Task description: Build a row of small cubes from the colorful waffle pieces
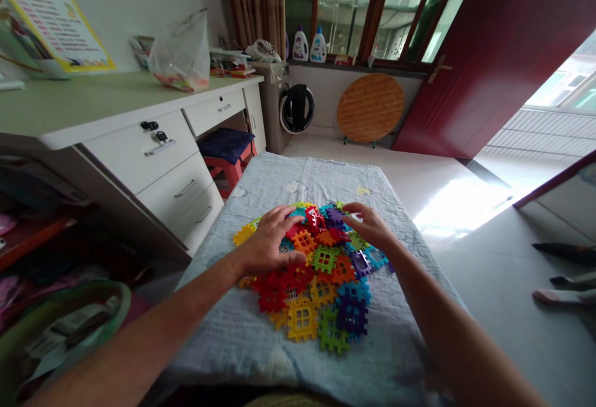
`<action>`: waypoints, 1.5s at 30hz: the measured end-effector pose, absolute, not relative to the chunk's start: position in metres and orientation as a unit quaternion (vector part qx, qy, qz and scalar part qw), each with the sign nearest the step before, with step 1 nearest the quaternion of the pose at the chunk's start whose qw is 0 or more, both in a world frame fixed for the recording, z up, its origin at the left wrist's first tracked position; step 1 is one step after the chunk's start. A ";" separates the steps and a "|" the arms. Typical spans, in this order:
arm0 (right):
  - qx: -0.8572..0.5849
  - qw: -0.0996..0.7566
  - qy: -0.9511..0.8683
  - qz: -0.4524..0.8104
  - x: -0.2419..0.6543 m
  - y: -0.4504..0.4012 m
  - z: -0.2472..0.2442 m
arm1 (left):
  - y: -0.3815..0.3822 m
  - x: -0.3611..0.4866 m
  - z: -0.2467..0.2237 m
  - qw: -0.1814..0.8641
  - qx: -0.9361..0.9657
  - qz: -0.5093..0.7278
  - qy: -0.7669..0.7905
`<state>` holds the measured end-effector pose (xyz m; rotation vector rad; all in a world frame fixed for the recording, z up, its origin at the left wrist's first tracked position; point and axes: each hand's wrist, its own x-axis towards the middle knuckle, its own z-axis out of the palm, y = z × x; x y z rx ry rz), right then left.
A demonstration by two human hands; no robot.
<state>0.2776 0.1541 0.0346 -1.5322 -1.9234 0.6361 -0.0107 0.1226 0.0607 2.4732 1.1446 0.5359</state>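
Observation:
A loose pile of square interlocking plastic pieces lies on a pale blue cloth (321,174); among them are a green piece (325,259), a yellow piece (302,319) and a dark blue piece (352,314). Over the left side of the pile is my left hand (271,241), its fingers apart and nothing held in it. My right hand (367,224) hovers at the pile's upper right edge, fingers curved and spread, near a purple piece (335,216). Whether the fingertips touch any pieces is hard to tell.
On the left stands a white desk (116,100) with drawers, a plastic bag (181,53) on its top. A stool (228,146) is beneath it. Beyond are a washing machine (274,103), a round wooden board (371,108) and a dark red door (484,53).

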 end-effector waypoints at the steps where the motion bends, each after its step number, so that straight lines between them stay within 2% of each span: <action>1: -0.596 0.287 -0.718 0.215 0.277 0.165 0.033 | 0.104 -0.008 0.061 0.157 0.890 0.189 0.385; 6: -0.640 0.206 -0.709 0.213 0.262 0.208 0.019 | 0.031 0.033 0.053 0.098 0.970 0.165 0.152; 10: -0.596 0.231 -0.718 0.275 0.247 0.212 0.017 | 0.024 0.067 0.036 0.011 0.985 0.168 0.037; 17: -0.471 0.343 -0.707 0.400 0.262 0.180 0.040 | 0.057 0.082 0.017 -0.060 0.975 0.200 0.076; 22: -0.401 0.344 -0.675 0.515 0.276 0.152 0.050 | 0.070 0.084 0.016 -0.093 0.967 0.214 0.097; 26: -0.380 0.405 -0.633 0.539 0.284 0.139 0.054 | 0.069 0.087 0.018 -0.096 0.970 0.201 0.098; 29: -0.419 0.459 -0.614 0.486 0.297 0.138 0.049 | 0.061 0.078 0.027 -0.085 0.973 0.187 0.109; 31: -0.499 0.473 -0.615 0.387 0.310 0.140 0.040 | 0.053 0.061 0.035 -0.061 0.974 0.173 0.130; 34: -0.645 0.409 -0.612 0.204 0.330 0.144 0.022 | 0.043 0.025 0.041 -0.023 0.969 0.140 0.202; 36: -0.707 0.337 -0.605 0.141 0.338 0.145 0.011 | 0.040 -0.001 0.038 -0.015 0.958 0.123 0.259; 40: -0.734 0.258 -0.614 0.135 0.332 0.143 0.000 | 0.045 -0.034 0.019 -0.022 0.935 0.120 0.333; 45: -0.649 0.310 -0.672 0.178 0.309 0.139 0.004 | 0.062 -0.032 0.005 -0.027 0.936 0.132 0.326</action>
